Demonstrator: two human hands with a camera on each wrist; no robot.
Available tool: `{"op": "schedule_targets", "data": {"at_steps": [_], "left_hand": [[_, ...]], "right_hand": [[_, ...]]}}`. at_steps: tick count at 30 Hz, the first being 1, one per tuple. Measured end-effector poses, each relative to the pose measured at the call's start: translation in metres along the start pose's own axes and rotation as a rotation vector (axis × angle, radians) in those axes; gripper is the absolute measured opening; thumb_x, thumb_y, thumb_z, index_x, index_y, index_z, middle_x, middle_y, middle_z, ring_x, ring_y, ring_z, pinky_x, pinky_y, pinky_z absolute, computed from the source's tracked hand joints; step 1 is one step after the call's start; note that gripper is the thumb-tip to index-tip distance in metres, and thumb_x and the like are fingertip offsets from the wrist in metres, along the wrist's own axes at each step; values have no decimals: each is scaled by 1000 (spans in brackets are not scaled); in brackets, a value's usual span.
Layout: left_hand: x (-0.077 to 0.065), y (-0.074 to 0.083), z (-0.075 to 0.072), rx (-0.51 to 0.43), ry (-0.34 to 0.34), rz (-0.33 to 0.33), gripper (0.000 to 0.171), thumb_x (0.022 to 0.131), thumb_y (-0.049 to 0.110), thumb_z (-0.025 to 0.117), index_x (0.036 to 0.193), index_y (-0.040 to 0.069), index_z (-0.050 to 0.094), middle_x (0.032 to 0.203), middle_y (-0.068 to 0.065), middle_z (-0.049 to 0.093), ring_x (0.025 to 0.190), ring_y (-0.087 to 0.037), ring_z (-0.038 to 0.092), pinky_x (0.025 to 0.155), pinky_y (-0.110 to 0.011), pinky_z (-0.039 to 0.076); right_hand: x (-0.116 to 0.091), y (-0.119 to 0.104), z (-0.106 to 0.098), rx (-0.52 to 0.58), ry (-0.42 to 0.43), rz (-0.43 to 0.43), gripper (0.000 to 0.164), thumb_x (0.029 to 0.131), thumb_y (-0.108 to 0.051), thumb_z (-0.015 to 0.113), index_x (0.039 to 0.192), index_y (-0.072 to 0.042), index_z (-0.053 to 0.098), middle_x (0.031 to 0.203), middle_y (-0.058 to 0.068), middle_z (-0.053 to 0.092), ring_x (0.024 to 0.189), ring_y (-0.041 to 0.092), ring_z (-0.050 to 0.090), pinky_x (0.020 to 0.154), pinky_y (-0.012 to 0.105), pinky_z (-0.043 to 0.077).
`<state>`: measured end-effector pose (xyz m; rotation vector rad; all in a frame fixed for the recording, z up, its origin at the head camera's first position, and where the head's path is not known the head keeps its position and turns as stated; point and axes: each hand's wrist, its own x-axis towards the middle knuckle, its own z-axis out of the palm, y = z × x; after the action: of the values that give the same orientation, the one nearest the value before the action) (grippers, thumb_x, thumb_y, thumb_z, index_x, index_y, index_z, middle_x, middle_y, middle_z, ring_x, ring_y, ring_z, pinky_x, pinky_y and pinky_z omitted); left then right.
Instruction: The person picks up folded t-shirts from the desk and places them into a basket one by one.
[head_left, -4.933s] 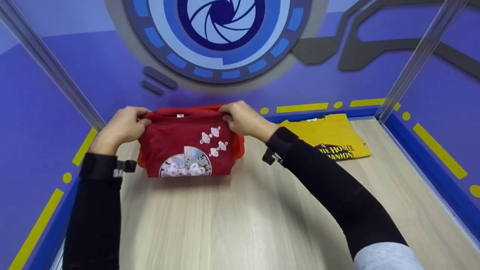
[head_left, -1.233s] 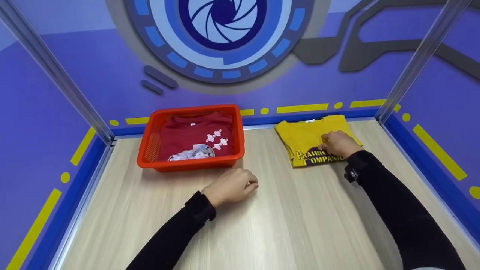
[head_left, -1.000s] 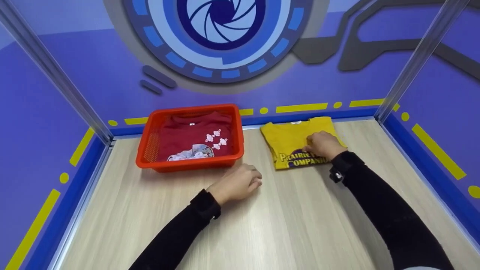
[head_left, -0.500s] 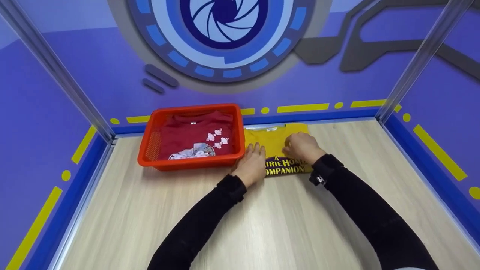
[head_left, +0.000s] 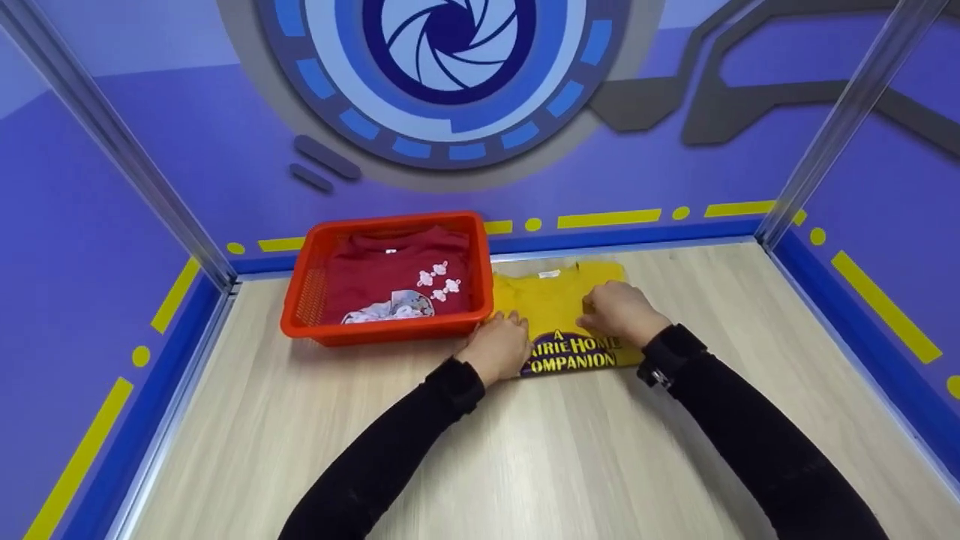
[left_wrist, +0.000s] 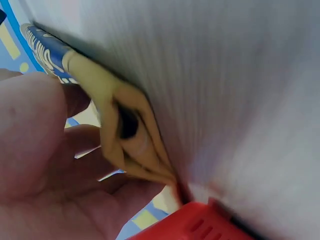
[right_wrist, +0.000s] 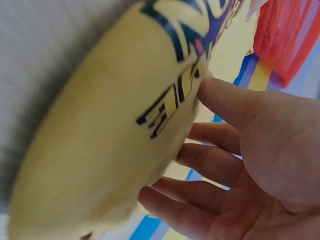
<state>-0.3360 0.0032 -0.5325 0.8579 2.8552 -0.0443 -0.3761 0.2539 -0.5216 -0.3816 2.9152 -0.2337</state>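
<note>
A folded yellow T-shirt [head_left: 551,304] with dark lettering lies on the table, right beside the red basket. My left hand [head_left: 496,346] is at its left edge, between shirt and basket; the left wrist view shows the folded layers of the shirt [left_wrist: 132,130] against my fingers. On the shirt's right part rests my right hand [head_left: 621,311]. In the right wrist view, the thumb and spread, slightly bent fingers of my right hand [right_wrist: 225,150] touch the shirt's upper surface [right_wrist: 95,125]. A folded dark red T-shirt [head_left: 397,274] lies inside the red basket [head_left: 390,330].
The wood-patterned table [head_left: 480,465] is bounded by a blue-purple back wall [head_left: 247,150] and by side walls. Metal corner posts [head_left: 817,127] stand where the walls meet.
The red T-shirt has gone from both hands into the basket. The right hand has slid the yellow T-shirt left to the basket, then slightly nearer; the left hand has come to its edge.
</note>
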Motion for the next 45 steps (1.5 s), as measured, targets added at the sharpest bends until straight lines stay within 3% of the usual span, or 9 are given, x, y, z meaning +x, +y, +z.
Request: {"op": "schedule_targets", "data": {"at_steps": [6, 15, 23, 26, 29, 32, 36, 43, 45], "left_hand": [[-28, 5, 5, -43, -1, 6, 62, 112, 49, 60, 161, 11, 58, 163, -14, 61, 147, -35, 61, 118, -65, 52], [-64, 14, 14, 44, 112, 156, 60, 111, 51, 62, 148, 5, 69, 140, -17, 76, 121, -31, 75, 106, -44, 62], [-77, 14, 11, -54, 144, 200, 35, 108, 42, 69, 101, 10, 80, 81, -1, 70, 77, -20, 68, 75, -34, 58], [-75, 8, 6, -181, 123, 169, 30, 109, 34, 70, 93, 10, 79, 69, 2, 57, 66, -16, 57, 67, -30, 50], [-69, 0, 2, -249, 178, 103, 25, 109, 27, 69, 100, 8, 81, 73, 1, 62, 70, -17, 61, 71, -30, 54], [-58, -7, 3, -193, 266, 41, 21, 109, 18, 67, 109, 4, 82, 91, -5, 73, 86, -21, 69, 87, -35, 63], [-45, -9, 6, -77, 285, -13, 21, 106, 9, 66, 119, -1, 80, 112, -14, 78, 101, -27, 75, 97, -39, 66], [-27, 0, 15, 9, 232, -91, 24, 105, 7, 66, 123, -4, 77, 112, -17, 76, 98, -28, 74, 91, -40, 66], [-15, -1, 29, 35, 264, -87, 22, 103, 8, 66, 119, -3, 78, 107, -16, 76, 93, -27, 72, 84, -44, 66]], "right_hand": [[-29, -9, 9, -2, 2, -32, 30, 102, -38, 81, 86, -13, 76, 69, 2, 58, 69, 22, 55, 66, 35, 41], [-66, -19, 15, -44, 27, -106, 31, 98, -40, 85, 85, -13, 78, 67, 0, 60, 64, 20, 53, 64, 33, 41], [-92, -18, 14, -63, 74, -190, 36, 94, -41, 89, 76, -17, 69, 62, -3, 49, 58, 15, 47, 58, 30, 34], [-93, -12, 13, -11, 74, -185, 29, 97, -38, 86, 82, -15, 77, 64, -4, 57, 59, 13, 48, 61, 29, 36], [-88, 0, 8, 83, 97, -145, 22, 102, -31, 80, 102, -10, 86, 84, 3, 78, 67, 16, 59, 66, 33, 48], [-79, 13, 1, 125, 154, -86, 29, 105, -24, 76, 123, -3, 83, 114, 16, 84, 90, 28, 75, 85, 47, 63], [-66, 25, -5, 98, 183, -46, 39, 105, -22, 75, 135, 3, 76, 129, 25, 79, 116, 41, 75, 107, 61, 59], [-47, 28, 4, 103, 89, -69, 43, 106, -24, 75, 141, 1, 70, 127, 22, 77, 109, 37, 69, 105, 58, 59], [-45, 28, 6, 91, 72, -79, 42, 106, -23, 75, 141, 0, 70, 124, 21, 76, 106, 35, 68, 103, 56, 59]]}}
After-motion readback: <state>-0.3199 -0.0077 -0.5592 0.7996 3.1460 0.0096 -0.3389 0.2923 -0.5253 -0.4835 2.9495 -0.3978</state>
